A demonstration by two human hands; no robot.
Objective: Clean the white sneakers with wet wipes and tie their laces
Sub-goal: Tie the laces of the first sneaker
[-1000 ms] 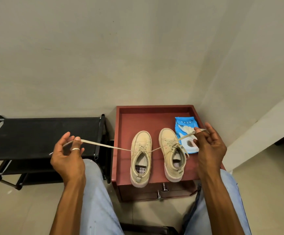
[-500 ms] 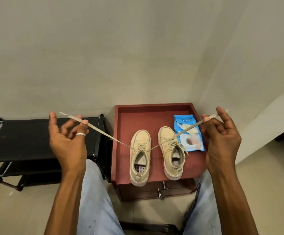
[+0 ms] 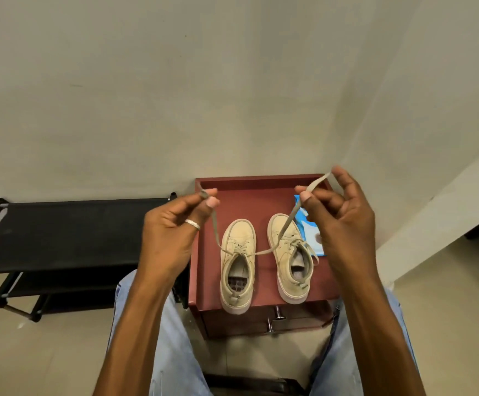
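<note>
Two off-white sneakers stand side by side, toes away from me, on a red cabinet top (image 3: 261,192). The left sneaker (image 3: 237,262) has both ends of its lace (image 3: 214,224) pulled up and out. My left hand (image 3: 172,232) pinches the left lace end above the cabinet's left edge. My right hand (image 3: 338,224) pinches the right lace end, which crosses over the right sneaker (image 3: 291,252). A blue wet wipes pack (image 3: 309,232) lies to the right of the shoes, mostly hidden behind my right hand.
A black shoe rack (image 3: 69,232) stands left of the cabinet. The cabinet has drawer handles (image 3: 278,314) at its front and sits in a wall corner. A pale ledge (image 3: 447,212) runs along the right. My knees in light blue jeans sit below the cabinet.
Both hands have come inward toward each other and risen slightly, so the lace ends now slope steeply up from the left sneaker instead of stretching wide to the sides.
</note>
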